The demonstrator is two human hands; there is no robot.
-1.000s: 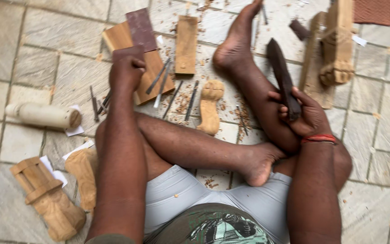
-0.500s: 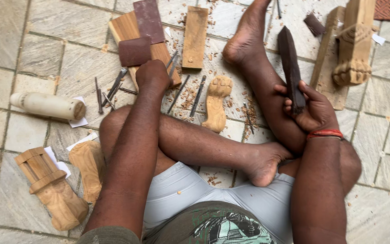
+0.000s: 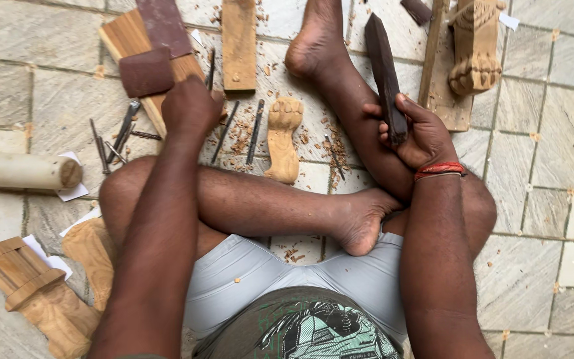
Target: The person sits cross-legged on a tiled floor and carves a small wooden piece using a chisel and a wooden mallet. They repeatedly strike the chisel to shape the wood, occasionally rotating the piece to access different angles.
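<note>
one dark mallet [image 3: 385, 73] in right hand [image 3: 420, 136], left hand [image 3: 191, 106] near chisels [image 3: 224, 129].

The person sits cross-legged, both bare forearms reaching forward over the knees. The left hand [image 3: 191, 106] stretches well ahead, knuckles up, fingers curled downward and hidden from above, so its grip cannot be judged. The right hand [image 3: 420, 133] rests against the right shin, fingers and thumb wrapped tight, wrist ringed by a red band. The hands are well apart.
</note>
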